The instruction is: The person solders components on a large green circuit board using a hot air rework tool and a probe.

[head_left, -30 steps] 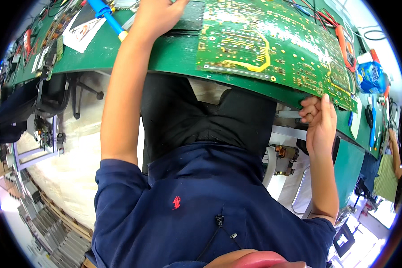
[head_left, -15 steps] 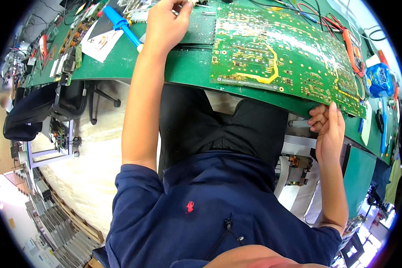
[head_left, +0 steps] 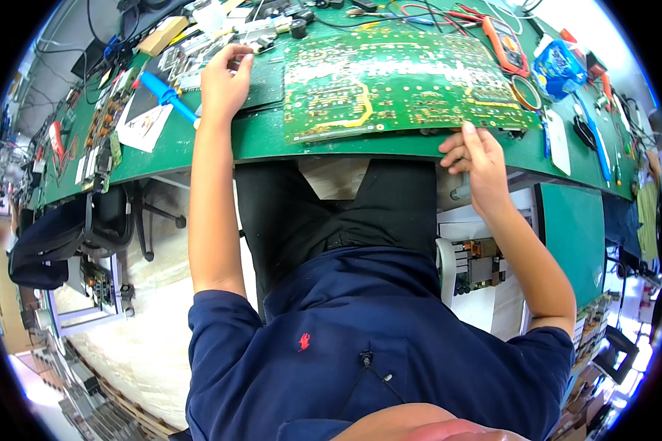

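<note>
A large green circuit board (head_left: 412,92) lies over the near part of the green bench, its right front corner raised and its printed side up. My right hand (head_left: 482,165) grips the front edge near that corner, thumb on top and fingers curled below. Left of the board, my left hand (head_left: 224,84) hovers beside a dark grey mat (head_left: 263,87). Its thumb and forefinger come together; whatever is between them is too small to make out. A blue tool with a white tip, perhaps a solder sucker (head_left: 168,95), rests left of that hand.
Loose parts and a tan block (head_left: 163,35) crowd the far left. Behind the board's right side lie an orange multimeter (head_left: 504,45), its leads, a tape roll (head_left: 525,92) and a blue packet (head_left: 559,70). An office chair (head_left: 110,220) stands left, below the bench (head_left: 198,158).
The view has shifted, so the bench's far side shows more. My right hand still holds the board's edge, which looks more tilted. My left hand stays near the parts at the left.
</note>
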`<action>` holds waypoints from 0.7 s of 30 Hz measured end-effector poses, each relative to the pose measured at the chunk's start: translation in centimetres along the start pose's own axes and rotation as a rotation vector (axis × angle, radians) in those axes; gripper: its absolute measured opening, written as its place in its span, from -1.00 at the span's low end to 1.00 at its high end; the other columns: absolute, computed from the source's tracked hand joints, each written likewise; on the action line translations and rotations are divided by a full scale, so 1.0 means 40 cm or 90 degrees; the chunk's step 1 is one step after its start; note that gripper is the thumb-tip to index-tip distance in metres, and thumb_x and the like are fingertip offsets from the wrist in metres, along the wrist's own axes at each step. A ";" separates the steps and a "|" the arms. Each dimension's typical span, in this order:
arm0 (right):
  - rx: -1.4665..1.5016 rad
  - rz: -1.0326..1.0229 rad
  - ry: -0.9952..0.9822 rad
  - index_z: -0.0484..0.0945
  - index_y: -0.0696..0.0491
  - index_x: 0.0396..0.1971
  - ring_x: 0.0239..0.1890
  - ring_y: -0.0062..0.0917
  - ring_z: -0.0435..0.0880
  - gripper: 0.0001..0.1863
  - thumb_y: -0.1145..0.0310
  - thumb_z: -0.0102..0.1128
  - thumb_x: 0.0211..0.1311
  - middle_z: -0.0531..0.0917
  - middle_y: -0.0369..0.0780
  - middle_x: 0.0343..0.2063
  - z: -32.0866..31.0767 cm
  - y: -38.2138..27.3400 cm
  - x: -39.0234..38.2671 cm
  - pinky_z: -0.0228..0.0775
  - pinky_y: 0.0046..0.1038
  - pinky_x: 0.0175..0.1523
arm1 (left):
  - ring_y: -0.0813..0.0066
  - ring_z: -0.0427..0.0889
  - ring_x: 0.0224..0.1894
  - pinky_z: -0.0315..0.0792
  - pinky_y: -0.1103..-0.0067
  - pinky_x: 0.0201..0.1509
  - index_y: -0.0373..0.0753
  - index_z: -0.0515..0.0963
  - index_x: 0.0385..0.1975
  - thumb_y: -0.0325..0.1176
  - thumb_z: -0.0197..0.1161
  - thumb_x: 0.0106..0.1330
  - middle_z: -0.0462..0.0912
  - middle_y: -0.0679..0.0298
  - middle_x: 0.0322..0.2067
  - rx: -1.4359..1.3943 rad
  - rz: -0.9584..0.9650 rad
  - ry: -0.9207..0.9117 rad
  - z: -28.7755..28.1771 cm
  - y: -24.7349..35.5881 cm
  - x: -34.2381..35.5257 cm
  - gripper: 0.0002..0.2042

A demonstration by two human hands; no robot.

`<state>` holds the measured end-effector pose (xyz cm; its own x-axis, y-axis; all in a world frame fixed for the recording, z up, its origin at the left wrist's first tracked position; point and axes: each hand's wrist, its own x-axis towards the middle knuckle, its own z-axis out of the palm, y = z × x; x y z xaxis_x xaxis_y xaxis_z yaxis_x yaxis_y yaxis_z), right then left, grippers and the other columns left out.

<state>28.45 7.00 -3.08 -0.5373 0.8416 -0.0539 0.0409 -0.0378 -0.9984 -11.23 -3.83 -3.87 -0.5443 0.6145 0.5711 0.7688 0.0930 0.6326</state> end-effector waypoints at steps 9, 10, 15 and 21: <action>0.002 -0.016 -0.021 0.47 0.21 -0.15 -0.45 -0.58 0.61 -0.59 0.09 -0.05 0.49 0.64 -0.17 -0.39 -0.002 -0.001 -0.003 0.44 -0.58 -0.36 | 0.54 0.62 -0.35 0.49 0.55 -0.24 -0.23 0.63 -0.21 -0.38 0.26 0.31 0.70 0.25 -0.39 -0.022 -0.010 -0.012 0.008 -0.019 0.007 -0.86; 0.003 -0.020 -0.025 0.47 0.21 -0.14 -0.45 -0.58 0.61 -0.59 0.09 -0.04 0.49 0.64 -0.17 -0.38 -0.003 -0.001 -0.003 0.44 -0.58 -0.36 | 0.55 0.62 -0.35 0.49 0.56 -0.23 -0.23 0.63 -0.21 -0.37 0.26 0.31 0.70 0.25 -0.39 -0.017 -0.010 -0.024 0.007 -0.024 0.010 -0.86; 0.004 0.001 -0.039 0.47 0.20 -0.12 -0.42 -0.56 0.63 -0.59 0.09 -0.03 0.48 0.64 -0.17 -0.37 -0.013 -0.003 0.000 0.46 -0.57 -0.34 | 0.63 0.58 -0.30 0.45 0.64 -0.20 -0.24 0.62 -0.15 -0.34 0.23 0.37 0.66 0.32 -0.35 -0.003 -0.022 -0.072 0.006 -0.015 0.004 -0.84; -0.015 0.037 -0.053 0.47 0.20 -0.14 -0.40 -0.55 0.65 -0.58 0.06 0.01 0.46 0.66 -0.16 -0.34 -0.019 -0.025 0.009 0.49 -0.56 -0.31 | 0.63 0.58 -0.30 0.44 0.64 -0.20 -0.23 0.61 -0.15 -0.32 0.23 0.38 0.66 0.32 -0.35 -0.009 -0.005 -0.065 0.010 -0.006 0.008 -0.83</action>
<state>28.85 7.73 -2.10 -0.6016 0.7907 -0.1133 0.0933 -0.0713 -0.9931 -11.44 -3.34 -4.07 -0.5130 0.6904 0.5101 0.7594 0.0881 0.6446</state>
